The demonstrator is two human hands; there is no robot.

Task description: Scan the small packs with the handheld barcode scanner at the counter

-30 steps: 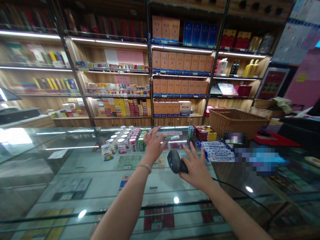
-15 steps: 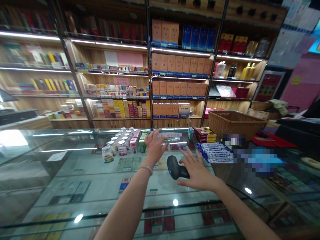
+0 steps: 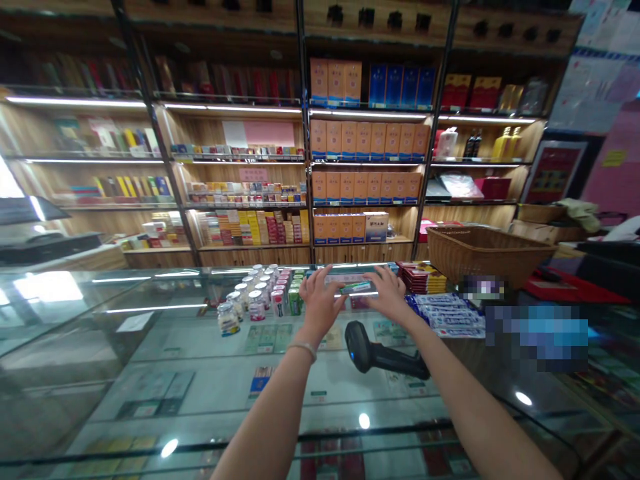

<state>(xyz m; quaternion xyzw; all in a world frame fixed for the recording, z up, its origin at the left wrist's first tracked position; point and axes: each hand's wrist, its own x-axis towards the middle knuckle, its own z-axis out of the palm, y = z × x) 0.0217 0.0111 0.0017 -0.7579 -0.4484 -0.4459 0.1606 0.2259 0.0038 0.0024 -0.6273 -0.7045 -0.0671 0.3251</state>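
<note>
Since the earlier frames, the person's right hand (image 3: 391, 295) has let go of the black handheld barcode scanner (image 3: 393, 360), which now lies on the glass counter (image 3: 215, 373), and has reached forward to the slim green pack (image 3: 356, 288). White-lidded jars (image 3: 257, 305) stand in rows, their contents too small to name; the wicker basket (image 3: 490, 257) hides its inside. The left hand (image 3: 320, 297) is half open, fingers spread, its thumb at the pack's left end; the right's fingers curve loosely at the other end. Whether either grips it cannot be told.
</note>
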